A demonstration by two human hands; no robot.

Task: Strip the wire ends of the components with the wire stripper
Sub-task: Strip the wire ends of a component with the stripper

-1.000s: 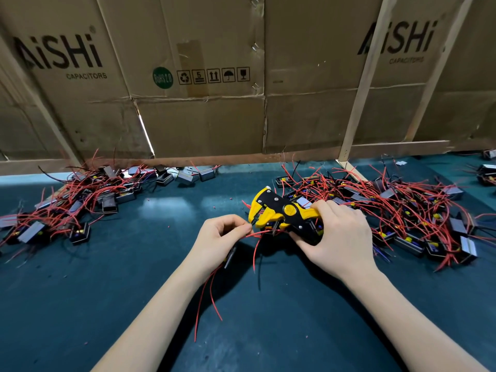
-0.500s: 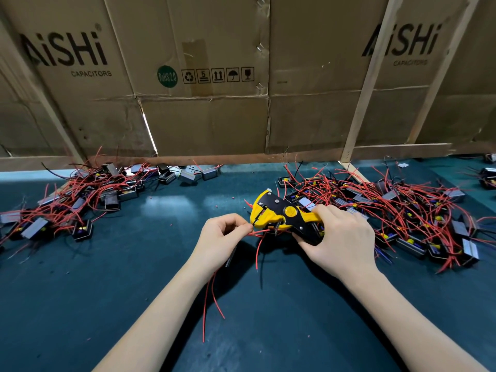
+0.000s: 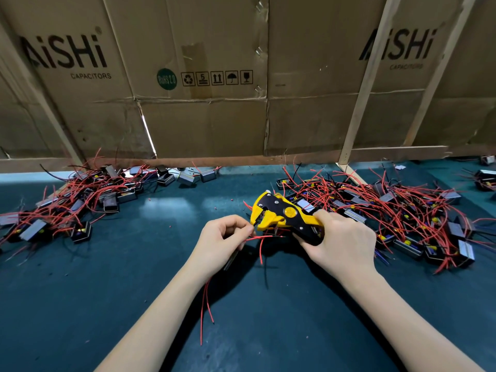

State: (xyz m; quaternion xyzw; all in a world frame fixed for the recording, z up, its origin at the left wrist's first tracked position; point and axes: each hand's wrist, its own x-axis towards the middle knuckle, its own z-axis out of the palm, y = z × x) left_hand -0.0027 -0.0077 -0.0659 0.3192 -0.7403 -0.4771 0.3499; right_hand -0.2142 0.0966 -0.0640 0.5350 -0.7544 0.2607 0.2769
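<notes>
- One yellow and black wire stripper point(image 3: 284, 216) is held above the middle of the desk point(image 3: 134, 264), its jaws pointing left.
- The right hand point(image 3: 341, 242) has its fingers curled round the stripper's handles.
- The left hand point(image 3: 222, 240) pinches a red wire point(image 3: 264, 237) between thumb and fingertips, just below and beside the stripper's jaws; the wire's end points right, under the tool.
- More red wires point(image 3: 205, 304) hang below the left wrist; a grey part shows partly under that hand, too hidden to tell more.
- A pile of components point(image 3: 402, 210) with red wires lies right of the hands, toward the desk's far edge.
- Another pile point(image 3: 77, 200) lies at the far left.
- Cardboard sheets point(image 3: 201, 116) stand along the far edge.
</notes>
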